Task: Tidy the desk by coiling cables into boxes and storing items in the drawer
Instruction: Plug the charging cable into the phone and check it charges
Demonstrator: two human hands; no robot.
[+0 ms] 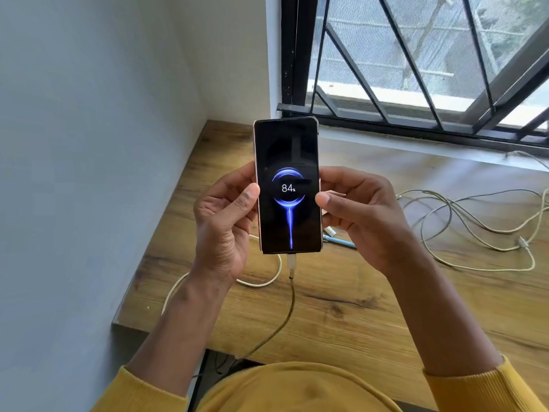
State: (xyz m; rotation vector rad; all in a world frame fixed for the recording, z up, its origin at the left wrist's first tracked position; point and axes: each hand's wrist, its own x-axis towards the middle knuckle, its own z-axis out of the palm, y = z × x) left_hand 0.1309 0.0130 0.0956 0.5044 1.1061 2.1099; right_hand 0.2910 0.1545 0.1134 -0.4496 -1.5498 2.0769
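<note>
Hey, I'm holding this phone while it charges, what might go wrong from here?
The phone is pinched only at its edges by the left hand and right hand, so it may slip. Its plugged-in cable hangs over the desk edge; pulling away could strain the plug.
</note>
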